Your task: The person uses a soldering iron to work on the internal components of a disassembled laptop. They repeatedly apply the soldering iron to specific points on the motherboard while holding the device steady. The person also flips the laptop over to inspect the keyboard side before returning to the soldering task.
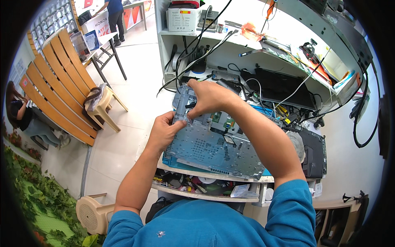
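Laptop shell [214, 148] opened on desk [214, 175] | I judge disassembly midway | left hand [162, 131] grip steadies its edge | right hand [210, 96] grip pinches inside part

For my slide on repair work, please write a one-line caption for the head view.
Left hand steadies an opened laptop chassis while right hand pinches a part near its top edge.

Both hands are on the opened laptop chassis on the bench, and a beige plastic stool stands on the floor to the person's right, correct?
Not quite. The beige plastic stool stands to the person's left, as the head view shows. Both the left hand and right hand are on the opened laptop chassis.
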`<action>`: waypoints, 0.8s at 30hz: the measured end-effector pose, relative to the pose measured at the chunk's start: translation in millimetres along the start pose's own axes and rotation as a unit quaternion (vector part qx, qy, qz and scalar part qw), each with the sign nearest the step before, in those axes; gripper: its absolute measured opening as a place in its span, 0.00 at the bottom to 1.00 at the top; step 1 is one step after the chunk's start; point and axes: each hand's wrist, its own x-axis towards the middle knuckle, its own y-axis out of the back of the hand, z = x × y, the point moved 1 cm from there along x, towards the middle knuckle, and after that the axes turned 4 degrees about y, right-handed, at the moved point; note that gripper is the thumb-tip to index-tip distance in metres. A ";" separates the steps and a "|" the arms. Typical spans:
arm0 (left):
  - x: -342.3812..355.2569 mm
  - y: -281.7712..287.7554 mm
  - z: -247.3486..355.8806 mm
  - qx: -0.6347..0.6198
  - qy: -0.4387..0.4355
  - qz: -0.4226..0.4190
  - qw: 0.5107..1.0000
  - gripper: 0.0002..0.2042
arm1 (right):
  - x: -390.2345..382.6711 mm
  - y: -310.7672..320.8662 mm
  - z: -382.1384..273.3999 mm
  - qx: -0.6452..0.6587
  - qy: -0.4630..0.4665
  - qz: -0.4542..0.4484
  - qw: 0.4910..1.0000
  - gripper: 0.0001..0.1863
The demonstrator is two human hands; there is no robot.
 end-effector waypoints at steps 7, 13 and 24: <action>-1.1 -1.8 -0.9 0.032 0.011 0.000 0.999 0.09 | -3.8 -0.9 -16.0 -0.030 -0.076 -0.034 0.996 0.44; 0.6 -4.8 -6.9 0.023 0.004 0.012 1.000 0.08 | -4.8 -4.2 -13.2 -0.036 -0.072 -0.027 0.996 0.42; -2.3 -13.0 -9.0 -0.011 -0.010 0.013 1.000 0.07 | -8.8 -9.7 -14.4 -0.038 -0.064 -0.013 0.997 0.44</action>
